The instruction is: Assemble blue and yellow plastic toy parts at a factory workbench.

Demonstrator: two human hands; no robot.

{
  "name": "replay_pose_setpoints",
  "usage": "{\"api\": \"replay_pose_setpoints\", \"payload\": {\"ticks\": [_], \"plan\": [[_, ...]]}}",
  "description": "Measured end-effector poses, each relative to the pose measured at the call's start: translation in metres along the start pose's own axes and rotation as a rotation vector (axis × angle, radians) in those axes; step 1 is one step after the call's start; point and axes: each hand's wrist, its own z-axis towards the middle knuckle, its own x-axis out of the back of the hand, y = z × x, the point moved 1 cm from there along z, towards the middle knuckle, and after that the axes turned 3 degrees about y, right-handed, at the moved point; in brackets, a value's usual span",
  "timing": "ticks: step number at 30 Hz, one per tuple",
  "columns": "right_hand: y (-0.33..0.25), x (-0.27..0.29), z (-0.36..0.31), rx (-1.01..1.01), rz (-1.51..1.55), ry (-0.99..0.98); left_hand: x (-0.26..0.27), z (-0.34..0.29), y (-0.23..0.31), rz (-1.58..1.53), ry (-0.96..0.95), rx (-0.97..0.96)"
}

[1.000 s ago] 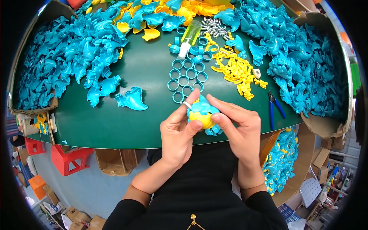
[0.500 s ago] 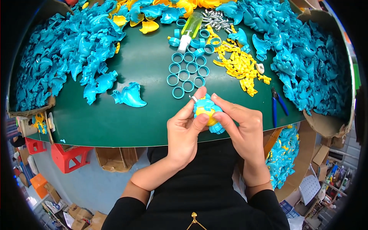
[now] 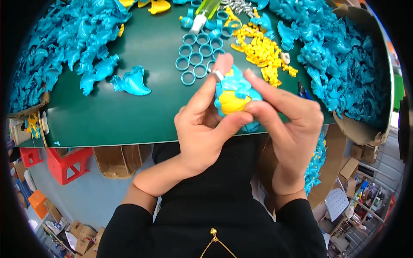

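Between my two hands, above the table's near edge, is a small blue and yellow plastic toy figure (image 3: 234, 102). My left hand (image 3: 200, 129) is closed on its left side, thumb along the lower front and index finger up behind; a pale silvery band circles that index finger. My right hand (image 3: 292, 120) pinches the figure's right side with thumb and index finger. The fingers cover parts of the figure. Just beyond it, several blue plastic rings (image 3: 195, 58) lie in rows on the green table (image 3: 142, 114).
Blue shell pieces heap up at left (image 3: 77, 38) and in a cardboard box at right (image 3: 348, 64). Past the rings lie small yellow parts (image 3: 262, 49), a spray bottle (image 3: 200, 21), metal pieces (image 3: 241, 6) and blue-handled pliers (image 3: 304, 91). One blue piece (image 3: 134, 81) lies alone.
Both hands and the toy figure look larger and sit higher in the picture, with the yellow part showing more. The whole table view has shifted up and slightly left.
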Motion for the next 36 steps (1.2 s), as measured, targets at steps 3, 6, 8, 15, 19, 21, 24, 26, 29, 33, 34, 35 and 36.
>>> {"api": "replay_pose_setpoints", "payload": {"ticks": [3,6,8,15,19,21,24,26,29,33,34,35,36], "plan": [[0.014,-0.008,0.004,-0.049,0.012,-0.015,0.010,0.009,-0.004,0.058,-0.023,0.078],[0.028,-0.012,0.003,-0.133,0.115,-0.047,0.018,0.012,-0.005,0.014,0.002,0.197],[0.030,-0.011,0.005,-0.133,0.111,-0.064,0.018,0.011,-0.007,-0.078,0.045,0.332],[0.040,-0.004,0.009,-0.237,0.333,-0.158,0.023,0.007,-0.009,-0.033,-0.032,0.230],[0.045,0.000,0.016,-0.220,0.278,-0.149,0.026,0.013,-0.010,-0.124,-0.031,0.363],[0.041,0.003,0.013,-0.208,0.257,-0.138,0.024,0.013,-0.014,-0.153,-0.035,0.342],[0.032,0.005,0.009,-0.149,0.187,-0.110,0.022,0.012,-0.012,-0.178,-0.057,0.310],[0.026,0.006,0.008,-0.102,0.137,-0.085,0.024,0.013,-0.012,-0.173,-0.083,0.302],[0.018,0.008,0.012,-0.111,0.151,-0.075,0.031,0.016,-0.016,-0.069,-0.199,0.143],[0.012,0.004,0.010,0.037,0.016,-0.060,0.031,0.014,-0.014,-0.166,-0.170,0.193],[0.011,0.002,0.008,0.083,-0.044,-0.047,0.032,0.015,-0.014,-0.167,-0.170,0.188],[0.015,-0.001,0.005,0.111,-0.051,-0.047,0.031,0.015,-0.013,-0.166,-0.170,0.184],[0.014,-0.001,0.004,0.112,-0.053,-0.046,0.030,0.014,-0.010,-0.176,-0.161,0.218]]}}
